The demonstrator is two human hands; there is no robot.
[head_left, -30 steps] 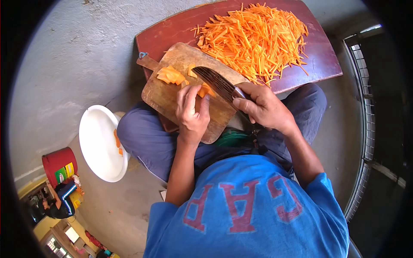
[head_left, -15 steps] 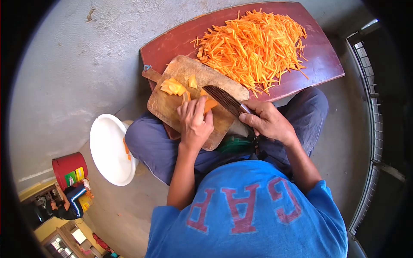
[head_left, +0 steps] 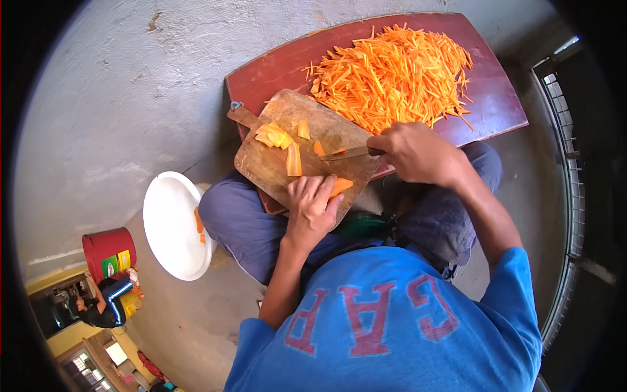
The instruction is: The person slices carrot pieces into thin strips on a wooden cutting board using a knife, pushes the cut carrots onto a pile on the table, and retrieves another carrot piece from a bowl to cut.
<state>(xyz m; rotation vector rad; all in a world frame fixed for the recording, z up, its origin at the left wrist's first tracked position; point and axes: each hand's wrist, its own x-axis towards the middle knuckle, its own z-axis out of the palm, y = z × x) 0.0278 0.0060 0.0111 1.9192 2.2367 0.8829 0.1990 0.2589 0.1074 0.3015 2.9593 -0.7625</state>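
Note:
My right hand grips a knife by its handle, the blade lying low over the wooden cutting board. A small orange piece sits against the blade, with another carrot end beside its tip. Nearer my body, my left hand is closed on a carrot piece and presses it to the board. Flat carrot slices lie grouped on the board's left part, with a long slice below them and a short slice to their right.
Beyond the board, a heap of carrot strips covers much of the red tabletop. On the floor at left stands a white basin with some orange pieces inside. A red bucket and another person are farther off.
The knife has left the carrot piece and now lies flatter across the board. My left hand has drawn the carrot piece closer to my body, and a long slice now lies apart.

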